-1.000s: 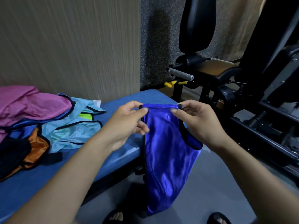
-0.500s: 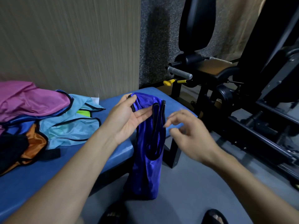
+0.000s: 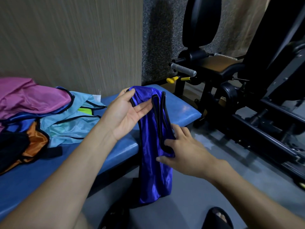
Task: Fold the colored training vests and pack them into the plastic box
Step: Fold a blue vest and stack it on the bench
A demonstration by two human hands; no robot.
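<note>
Vests in a loose heap (image 3: 49, 116) sit left on the blue bench (image 3: 69, 162); left hand (image 3: 125, 114) pinches the blue vest (image 3: 153, 146) by its top, cloth hanging below, while right hand (image 3: 184, 151) grips its black-trimmed edge lower down.

Before you, listed by place:

- Blue padded bench (image 3: 179, 109): runs from lower left to centre, its rounded end near the machine.
- Wood-grain wall panel (image 3: 74, 38): behind the bench, on your left.
- Dark speckled wall section (image 3: 158, 40): just right of the panel.
- Black gym machine (image 3: 257, 103): on your right, with a tall black back pad (image 3: 202, 20), a brown-topped seat (image 3: 219, 62), a grey grip handle (image 3: 183, 69) and a yellow adjustment knob (image 3: 171, 79) below it.
- Grey floor (image 3: 198, 192): under the bench and the machine.
- Black sandals (image 3: 217, 218): at the bottom edge, toes showing in your right one.
</note>
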